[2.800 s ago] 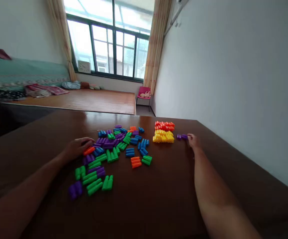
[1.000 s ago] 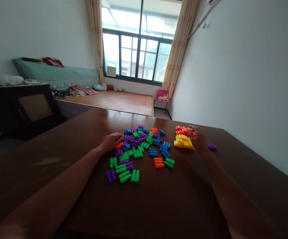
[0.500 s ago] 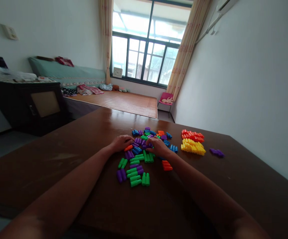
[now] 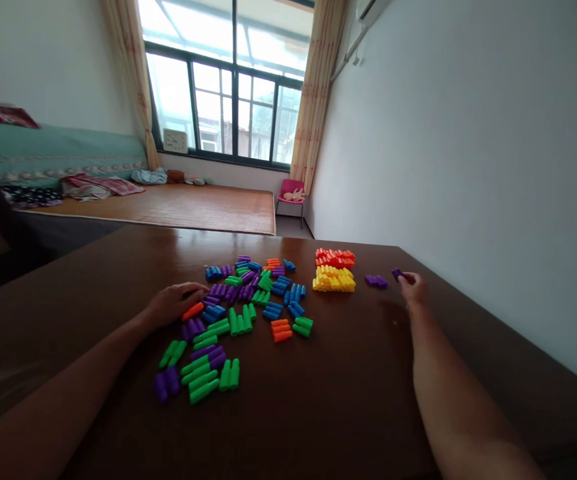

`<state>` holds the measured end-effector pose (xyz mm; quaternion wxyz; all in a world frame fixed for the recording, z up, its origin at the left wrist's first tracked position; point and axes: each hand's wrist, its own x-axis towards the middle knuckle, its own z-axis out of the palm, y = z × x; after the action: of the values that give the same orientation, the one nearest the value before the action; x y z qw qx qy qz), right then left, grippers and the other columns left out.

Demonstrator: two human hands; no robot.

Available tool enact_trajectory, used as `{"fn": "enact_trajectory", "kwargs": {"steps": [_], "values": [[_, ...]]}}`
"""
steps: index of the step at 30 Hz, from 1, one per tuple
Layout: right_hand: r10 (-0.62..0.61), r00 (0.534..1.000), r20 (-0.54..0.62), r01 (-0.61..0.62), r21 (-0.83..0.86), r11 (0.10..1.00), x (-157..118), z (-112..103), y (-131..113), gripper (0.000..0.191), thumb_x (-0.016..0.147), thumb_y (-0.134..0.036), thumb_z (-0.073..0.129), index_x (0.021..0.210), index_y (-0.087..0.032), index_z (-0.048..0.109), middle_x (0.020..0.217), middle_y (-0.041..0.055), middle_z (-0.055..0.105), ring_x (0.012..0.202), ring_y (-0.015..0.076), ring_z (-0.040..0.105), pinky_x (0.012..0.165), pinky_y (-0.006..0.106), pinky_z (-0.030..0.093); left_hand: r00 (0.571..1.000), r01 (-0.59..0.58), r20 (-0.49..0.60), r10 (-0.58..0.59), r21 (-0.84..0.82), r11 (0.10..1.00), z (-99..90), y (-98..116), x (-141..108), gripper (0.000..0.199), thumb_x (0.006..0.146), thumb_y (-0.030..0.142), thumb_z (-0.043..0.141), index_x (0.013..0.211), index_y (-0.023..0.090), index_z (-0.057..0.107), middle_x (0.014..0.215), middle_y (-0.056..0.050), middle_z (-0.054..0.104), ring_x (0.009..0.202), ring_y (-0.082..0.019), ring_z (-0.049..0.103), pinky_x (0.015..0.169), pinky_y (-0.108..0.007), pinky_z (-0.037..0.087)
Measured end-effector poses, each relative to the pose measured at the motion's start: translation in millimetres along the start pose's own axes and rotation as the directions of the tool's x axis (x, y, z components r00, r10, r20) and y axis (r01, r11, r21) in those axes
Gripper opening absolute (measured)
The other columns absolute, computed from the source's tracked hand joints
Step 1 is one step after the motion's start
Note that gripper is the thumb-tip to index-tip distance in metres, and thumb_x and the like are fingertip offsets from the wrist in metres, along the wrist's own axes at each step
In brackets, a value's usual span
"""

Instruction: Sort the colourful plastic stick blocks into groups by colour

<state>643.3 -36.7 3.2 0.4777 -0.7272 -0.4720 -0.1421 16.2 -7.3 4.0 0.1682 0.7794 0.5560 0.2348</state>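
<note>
My right hand [image 4: 414, 289] pinches a purple plastic building block [image 4: 397, 274] with rounded tips, just above the table on the right. Left of it, a short row of purple blocks [image 4: 376, 281] lies on the wood. My left hand [image 4: 178, 303] rests on the table at the left edge of a scattered pile, fingers stretched out and holding nothing. Its fingertips come close to purple blocks [image 4: 223, 292], and a single orange piece [image 4: 192, 311] lies beside the thumb. Mixed through the pile are green blocks [image 4: 240, 321] and blue blocks [image 4: 295, 293].
Red-orange blocks [image 4: 335, 259] sit grouped behind yellow blocks [image 4: 334, 279], between the pile and my right hand. Loose orange blocks [image 4: 281, 331] lie nearer on the brown table [image 4: 318, 400]. Beyond stand a bed [image 4: 208, 205] and a pink chair [image 4: 292, 190].
My right hand has moved from the pile far to the right, carrying a purple block. My left hand stays beside the pile. The view has turned to the right.
</note>
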Motion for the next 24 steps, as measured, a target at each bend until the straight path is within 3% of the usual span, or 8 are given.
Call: {"fn": "enact_trajectory", "kwargs": {"steps": [3, 7, 10, 12, 17, 24], "values": [[0.117, 0.993, -0.007, -0.117, -0.011, 0.993, -3.3, -10.0, 39.9, 0.035, 0.092, -0.038, 0.056, 0.121, -0.018, 0.057, 0.122, 0.0094, 0.059, 0.102, 0.0201, 0.06, 0.086, 0.042, 0.053, 1.0, 0.029, -0.001, -0.029, -0.009, 1.0, -1.9, 1.9, 0.3, 0.059, 0.074, 0.071, 0.047, 0.1, 0.025, 0.074, 0.101, -0.002, 0.076, 0.096, -0.026, 0.068, 0.083, -0.026, 0.05], [0.234, 0.972, -0.023, -0.235, -0.008, 0.972, 1.2, 5.5, 40.3, 0.034, 0.086, -0.043, 0.058, 0.097, -0.011, 0.064, 0.091, 0.0127, 0.068, 0.08, 0.0223, 0.063, 0.075, 0.04, 0.052, 1.0, 0.03, 0.008, -0.03, -0.027, 0.999, -2.3, 0.7, -0.1, 0.061, 0.074, 0.073, 0.048, 0.101, 0.024, 0.073, 0.101, -0.002, 0.075, 0.096, -0.025, 0.067, 0.084, -0.026, 0.05], [0.074, 0.995, 0.068, -0.074, 0.005, 0.997, 2.0, 22.5, 16.1, 0.031, 0.082, -0.046, 0.056, 0.09, -0.016, 0.064, 0.085, 0.0104, 0.07, 0.074, 0.0213, 0.063, 0.071, 0.035, 0.05, 0.998, 0.051, 0.024, -0.05, -0.025, 0.998, -2.5, -0.2, 0.0, 0.064, 0.074, 0.075, 0.047, 0.103, 0.024, 0.072, 0.102, -0.002, 0.075, 0.097, -0.025, 0.067, 0.084, -0.027, 0.05], [-0.006, 0.985, 0.174, 0.018, -0.071, 0.997, -3.3, 30.1, -2.7, 0.028, 0.082, -0.046, 0.057, 0.089, -0.019, 0.065, 0.083, 0.008, 0.07, 0.073, 0.0204, 0.063, 0.069, 0.033, 0.048, 0.997, 0.065, 0.038, -0.065, -0.019, 0.998, -2.9, -0.5, 0.4, 0.064, 0.074, 0.075, 0.047, 0.104, 0.024, 0.072, 0.103, -0.002, 0.075, 0.098, -0.026, 0.066, 0.085, -0.027, 0.049], [0.031, 0.942, 0.334, 0.087, -0.33, 0.94, -20.8, 34.5, -29.9, 0.027, 0.085, -0.048, 0.057, 0.086, -0.023, 0.066, 0.082, 0.0076, 0.069, 0.074, 0.0214, 0.063, 0.065, 0.031, 0.043, 0.998, 0.048, 0.03, -0.047, -0.007, 0.999, -3.1, -1.7, 0.8, 0.061, 0.075, 0.072, 0.048, 0.103, 0.024, 0.072, 0.103, -0.001, 0.075, 0.096, -0.025, 0.067, 0.084, -0.026, 0.049], [-0.002, 0.967, 0.254, 0.082, -0.307, 0.948, -17.9, 30.9, -16.1, 0.028, 0.088, -0.044, 0.054, 0.092, -0.021, 0.068, 0.093, 0.0088, 0.069, 0.077, 0.0202, 0.06, 0.067, 0.031, 0.042, 0.999, 0.032, 0.02, -0.032, -0.006, 0.999, -0.5, -4.4, 1.1, 0.058, 0.078, 0.069, 0.047, 0.104, 0.024, 0.072, 0.104, -0.002, 0.075, 0.098, -0.025, 0.066, 0.084, -0.027, 0.049]]}}
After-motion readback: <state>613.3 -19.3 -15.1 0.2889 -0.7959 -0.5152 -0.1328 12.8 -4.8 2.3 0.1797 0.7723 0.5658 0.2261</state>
